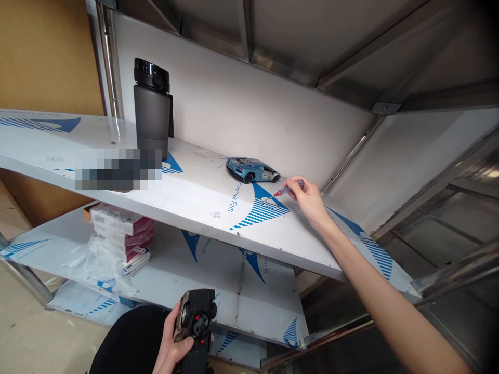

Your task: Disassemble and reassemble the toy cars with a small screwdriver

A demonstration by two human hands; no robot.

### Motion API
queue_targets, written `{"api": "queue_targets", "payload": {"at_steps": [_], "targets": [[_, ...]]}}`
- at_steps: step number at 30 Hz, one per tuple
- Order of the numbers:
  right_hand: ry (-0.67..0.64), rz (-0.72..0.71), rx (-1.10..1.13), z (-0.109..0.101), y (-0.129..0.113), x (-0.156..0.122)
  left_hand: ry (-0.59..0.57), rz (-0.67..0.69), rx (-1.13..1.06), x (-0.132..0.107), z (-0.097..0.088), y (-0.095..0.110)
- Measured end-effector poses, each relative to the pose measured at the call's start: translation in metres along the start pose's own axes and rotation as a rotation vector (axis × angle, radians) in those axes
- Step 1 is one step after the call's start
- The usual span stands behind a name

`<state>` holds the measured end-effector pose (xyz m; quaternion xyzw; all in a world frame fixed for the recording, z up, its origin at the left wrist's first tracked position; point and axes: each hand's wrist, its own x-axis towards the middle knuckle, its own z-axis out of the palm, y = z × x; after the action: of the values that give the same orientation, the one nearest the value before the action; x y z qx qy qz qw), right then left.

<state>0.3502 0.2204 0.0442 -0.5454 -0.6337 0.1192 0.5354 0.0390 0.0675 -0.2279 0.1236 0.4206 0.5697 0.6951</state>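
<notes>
Your R hand (309, 199) grips the screwdriver (277, 194), prob. light, stiff: hold by handle (301, 183); near L hand (176, 340) clasps the black device (199, 306), prob. heavier, rigid.

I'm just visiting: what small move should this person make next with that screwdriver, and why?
Perhaps bring the screwdriver to the black device: the right hand grips its handle near the toy car, while the left hand holds the device lower down, apart from it. Whether the device needs it, I can't tell.
</notes>
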Motion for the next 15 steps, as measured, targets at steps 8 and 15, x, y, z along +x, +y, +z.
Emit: {"api": "queue_targets", "payload": {"at_steps": [8, 15], "targets": [[0.051, 0.026, 0.035, -0.005, -0.005, -0.002, -0.010, -0.142, -0.071, -0.002, 0.001, -0.002], [0.051, 0.067, 0.167, -0.006, -0.054, -0.078, 0.018, -0.120, -0.138, -0.022, 0.023, 0.025]]}}
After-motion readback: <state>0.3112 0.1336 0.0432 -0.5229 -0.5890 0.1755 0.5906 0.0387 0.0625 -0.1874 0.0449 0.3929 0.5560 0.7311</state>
